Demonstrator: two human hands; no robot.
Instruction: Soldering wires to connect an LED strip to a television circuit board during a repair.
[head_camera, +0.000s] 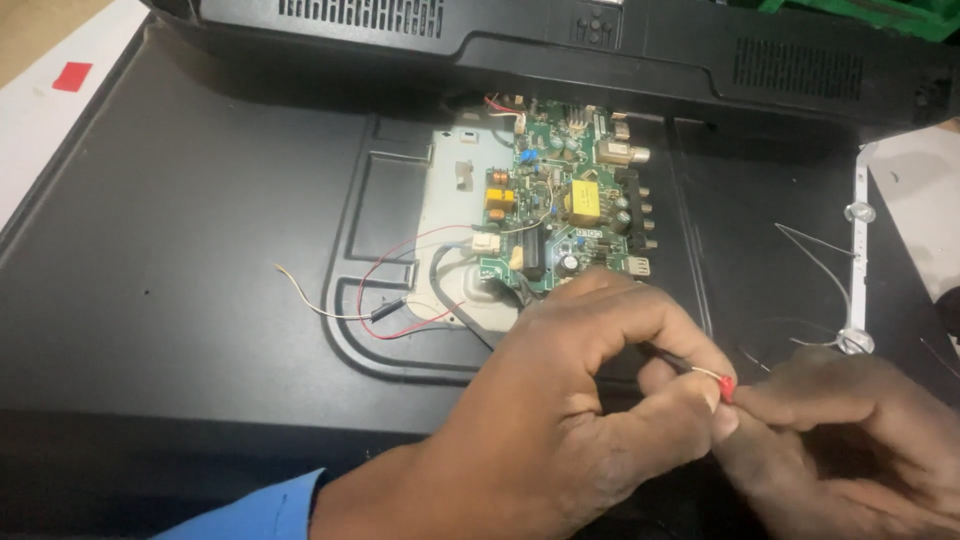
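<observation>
Thin red insulated wire (726, 388) pinched tight between left hand (560, 420) and right hand (850, 440), fingertips touching, green circuit board (565, 205) just beyond.

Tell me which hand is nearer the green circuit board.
Left. The left hand sits just below the green circuit board, its knuckles almost at the board's lower edge; the right hand lies farther off, lower right.

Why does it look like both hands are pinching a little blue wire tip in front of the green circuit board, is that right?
Not quite. The wire tip is red, not blue. The head view shows the left hand and the right hand pinching it together, in front of the green circuit board.
</observation>
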